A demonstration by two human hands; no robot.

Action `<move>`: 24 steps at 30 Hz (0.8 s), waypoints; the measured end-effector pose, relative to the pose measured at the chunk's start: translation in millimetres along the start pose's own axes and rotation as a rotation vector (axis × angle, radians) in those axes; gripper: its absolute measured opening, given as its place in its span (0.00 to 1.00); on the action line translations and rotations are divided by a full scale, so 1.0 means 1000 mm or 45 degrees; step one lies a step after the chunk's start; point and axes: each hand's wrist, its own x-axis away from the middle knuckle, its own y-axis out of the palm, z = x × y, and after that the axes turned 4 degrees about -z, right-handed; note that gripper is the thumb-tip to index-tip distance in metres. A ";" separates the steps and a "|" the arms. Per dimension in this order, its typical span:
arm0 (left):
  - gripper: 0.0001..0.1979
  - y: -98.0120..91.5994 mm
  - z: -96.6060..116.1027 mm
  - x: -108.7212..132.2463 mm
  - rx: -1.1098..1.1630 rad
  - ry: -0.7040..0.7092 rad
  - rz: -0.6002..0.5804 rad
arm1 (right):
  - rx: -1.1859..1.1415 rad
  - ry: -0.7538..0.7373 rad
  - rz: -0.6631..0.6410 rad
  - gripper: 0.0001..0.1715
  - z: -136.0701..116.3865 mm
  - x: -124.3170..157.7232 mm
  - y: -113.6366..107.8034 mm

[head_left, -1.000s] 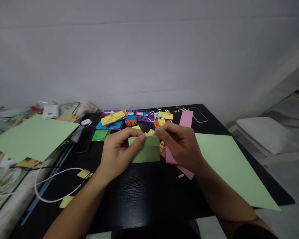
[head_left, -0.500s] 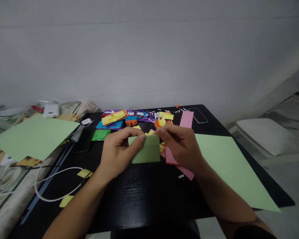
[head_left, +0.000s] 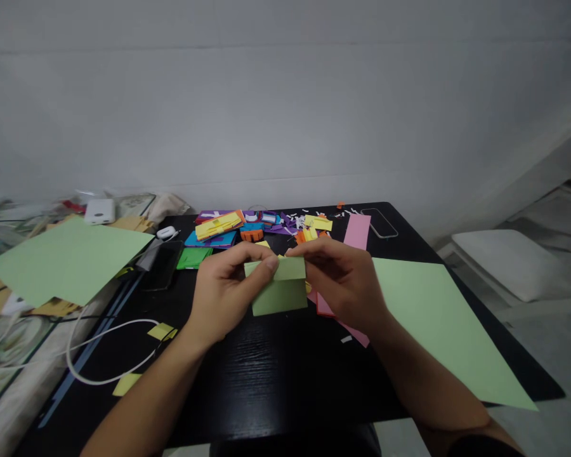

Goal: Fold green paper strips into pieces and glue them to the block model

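Note:
Between my hands, above the black table, is a small light green piece of paper (head_left: 280, 297) with a flap folded along its top. My left hand (head_left: 231, 285) pinches the paper's upper left part, thumb in front and fingers behind. At the top right corner, my right hand (head_left: 345, 276) grips the folded edge; its fingertips lie partly behind the paper. Beneath my right hand, a pink paper strip (head_left: 358, 231) and more pink paper lie on the table. Yellow paper bits behind the green piece are mostly hidden.
Large green sheets lie at right (head_left: 438, 324) and left (head_left: 71, 254). Folded yellow papers (head_left: 219, 225), a green stack (head_left: 193, 258) and white scraps (head_left: 297, 220) sit along the back. A dark phone (head_left: 164, 266) and a white cable (head_left: 99, 383) are at left. A stool (head_left: 499, 263) stands right.
The top flap of the green paper now shows as a lighter, deeper band facing me. My right fingers have shifted slightly left along the top edge. My left hand is nearly unchanged.

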 end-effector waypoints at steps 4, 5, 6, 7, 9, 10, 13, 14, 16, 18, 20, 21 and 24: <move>0.05 0.000 -0.001 0.002 -0.058 0.047 0.036 | 0.026 0.006 -0.008 0.08 -0.004 -0.002 -0.004; 0.05 0.000 0.000 0.002 -0.063 0.049 0.041 | 0.024 0.015 -0.024 0.09 -0.004 -0.002 -0.006; 0.05 0.000 0.000 0.002 -0.068 0.049 0.041 | 0.015 0.026 -0.040 0.10 -0.005 -0.003 -0.007; 0.05 0.001 0.000 0.002 -0.074 0.048 0.042 | -0.004 0.037 -0.056 0.10 -0.005 -0.003 -0.008; 0.05 0.001 0.002 0.001 -0.090 0.050 0.037 | -0.055 0.059 -0.075 0.11 -0.005 -0.003 -0.008; 0.05 0.001 0.002 0.001 -0.098 0.055 0.030 | -0.077 0.066 -0.073 0.11 -0.004 -0.003 -0.007; 0.05 0.002 0.004 0.000 -0.114 0.090 0.006 | -0.061 0.067 -0.034 0.10 -0.001 -0.002 -0.002; 0.05 0.002 0.005 0.001 -0.119 0.105 -0.001 | -0.034 0.059 -0.015 0.09 0.000 -0.002 -0.001; 0.04 0.002 0.004 0.001 -0.134 0.124 -0.012 | 0.028 0.042 0.005 0.09 0.000 -0.002 0.000; 0.04 0.001 0.003 0.002 -0.149 0.136 -0.021 | 0.092 0.033 0.001 0.10 -0.001 -0.003 -0.002; 0.04 0.001 0.002 0.003 -0.156 0.146 -0.031 | 0.139 0.038 -0.019 0.12 -0.003 -0.004 -0.005; 0.04 0.000 0.001 0.002 -0.156 0.147 -0.035 | 0.156 0.045 -0.029 0.13 -0.003 -0.004 -0.007; 0.05 0.000 0.001 0.002 -0.151 0.134 -0.035 | 0.154 0.060 -0.058 0.17 -0.003 -0.004 -0.009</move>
